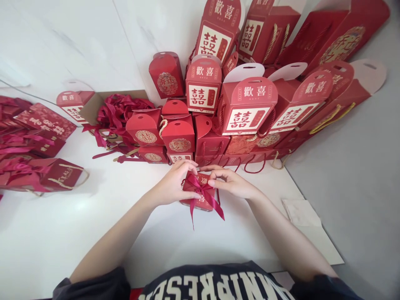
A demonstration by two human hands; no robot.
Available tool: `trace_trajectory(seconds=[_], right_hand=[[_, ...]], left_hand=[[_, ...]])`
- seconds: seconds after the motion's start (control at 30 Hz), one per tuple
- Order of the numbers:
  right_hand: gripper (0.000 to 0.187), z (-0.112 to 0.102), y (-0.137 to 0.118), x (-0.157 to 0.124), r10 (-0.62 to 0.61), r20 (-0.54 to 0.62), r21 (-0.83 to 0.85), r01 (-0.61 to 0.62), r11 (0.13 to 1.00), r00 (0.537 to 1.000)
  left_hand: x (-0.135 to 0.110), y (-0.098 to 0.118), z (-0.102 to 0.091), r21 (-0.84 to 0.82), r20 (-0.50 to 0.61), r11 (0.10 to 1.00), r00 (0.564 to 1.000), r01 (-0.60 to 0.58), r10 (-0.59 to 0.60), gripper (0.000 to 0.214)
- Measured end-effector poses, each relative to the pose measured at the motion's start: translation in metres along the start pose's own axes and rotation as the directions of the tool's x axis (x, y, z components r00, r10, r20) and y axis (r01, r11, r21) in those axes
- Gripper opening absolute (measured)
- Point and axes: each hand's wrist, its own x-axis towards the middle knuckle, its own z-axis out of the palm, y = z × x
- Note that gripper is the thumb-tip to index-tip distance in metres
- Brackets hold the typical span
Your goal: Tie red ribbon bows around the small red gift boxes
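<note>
A small red gift box (204, 205) stands on the white table close in front of me, its lid marked with white characters. Across its top sits a magenta satin ribbon (216, 206) tied in a bow, with two tails hanging down the near side. My left hand (175, 183) curls around the left side of the box, thumb and fingers closed on the bow's left loop. On the other side, my right hand (229, 182) has its thumb and bent fingers pinched at the bow's right loop. The fingertips hide part of both loops.
Several red gift boxes (250, 106) are stacked along the back and right. An open cardboard box (90, 109) of magenta ribbons (125, 109) stands back left. Ribboned red bags (59, 177) lie at far left. White paper (301, 212) is at right, near a grey wall (362, 175).
</note>
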Motion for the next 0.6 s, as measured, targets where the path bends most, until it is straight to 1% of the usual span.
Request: trace_trajectory(seconds=[0.1,0.2,0.37,0.43,0.53,0.6], right_hand=[[0.025,0.002,0.004,0.001,-0.004,0.010,-0.015,0.005,1.000,1.000],[0.029,0.003,0.007,0.002,0.002,0.021,-0.005,-0.002,1.000,1.000],[0.037,0.006,0.011,0.004,0.001,-0.028,0.037,0.000,0.999,1.000],[0.038,0.008,0.012,0.005,-0.003,-0.043,0.050,0.005,0.999,0.999],[0.036,0.010,0.010,0.004,-0.019,-0.051,0.046,0.022,0.999,0.999],[0.031,0.011,0.008,0.002,-0.042,-0.051,0.015,0.043,0.999,0.998]], left_hand=[[0.000,-0.002,0.001,-0.015,-0.003,1.000,1.000,-0.007,0.007,0.044],[0.001,-0.007,0.004,-0.043,0.020,0.999,1.000,-0.010,0.011,0.041],[0.003,-0.018,0.010,-0.078,0.059,0.997,0.998,0.011,-0.006,0.032],[0.003,-0.019,0.011,-0.075,0.064,0.997,0.998,0.011,-0.006,0.033],[0.001,-0.016,0.012,-0.070,0.025,0.997,1.000,0.018,-0.017,0.032],[0.000,-0.011,0.013,-0.061,-0.029,0.998,0.999,0.026,-0.028,0.028]])
